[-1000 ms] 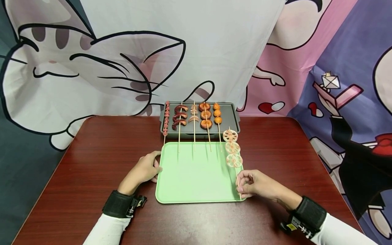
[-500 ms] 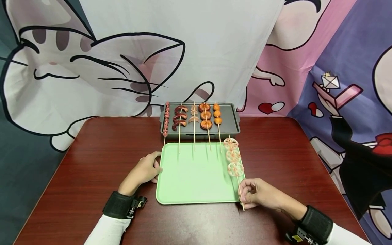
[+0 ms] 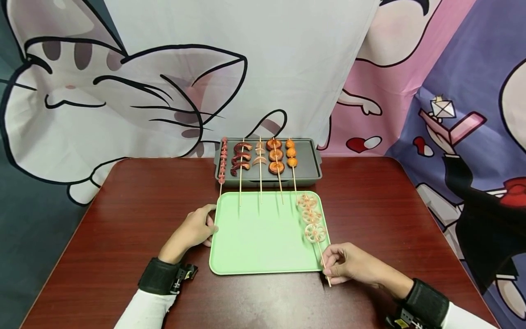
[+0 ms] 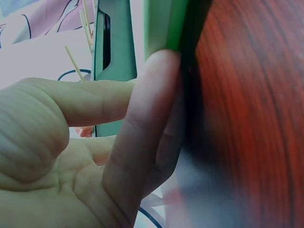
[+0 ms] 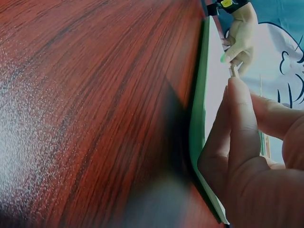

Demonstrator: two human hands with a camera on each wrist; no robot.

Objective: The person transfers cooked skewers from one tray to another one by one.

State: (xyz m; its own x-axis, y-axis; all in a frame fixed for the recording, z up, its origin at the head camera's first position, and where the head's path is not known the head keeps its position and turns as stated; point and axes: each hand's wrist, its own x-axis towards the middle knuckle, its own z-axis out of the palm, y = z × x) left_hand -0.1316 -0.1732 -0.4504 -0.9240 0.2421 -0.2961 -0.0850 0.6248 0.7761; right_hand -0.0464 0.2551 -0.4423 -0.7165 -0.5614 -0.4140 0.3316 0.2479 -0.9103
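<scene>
My right hand (image 3: pixel 349 264) pinches the lower end of a wooden skewer threaded with lotus root slices (image 3: pixel 315 233). The slices are over the right side of a light green tray (image 3: pixel 263 237); whether they all touch it I cannot tell. In the right wrist view the skewer's end (image 5: pixel 233 71) pokes out past the fingertips. At the tray's left edge, my left hand (image 3: pixel 195 227) grips the rim between thumb and fingers. Its close-up in the left wrist view shows a fingertip (image 4: pixel 164 61) against the tray's side.
Behind the green tray stands a dark grey grill pan (image 3: pixel 306 160). Across it lie skewers of small sausage pieces (image 3: pixel 223 160), dark curled pieces (image 3: pixel 241 156), pale slices (image 3: pixel 260 148), mushroom-like rounds (image 3: pixel 276 155) and orange balls (image 3: pixel 291 151). Their sticks reach over the green tray's back edge.
My right hand has moved toward me with the lotus root skewer, bringing the slices down from beyond the tray's back edge to over its right side. The left hand stays put.
</scene>
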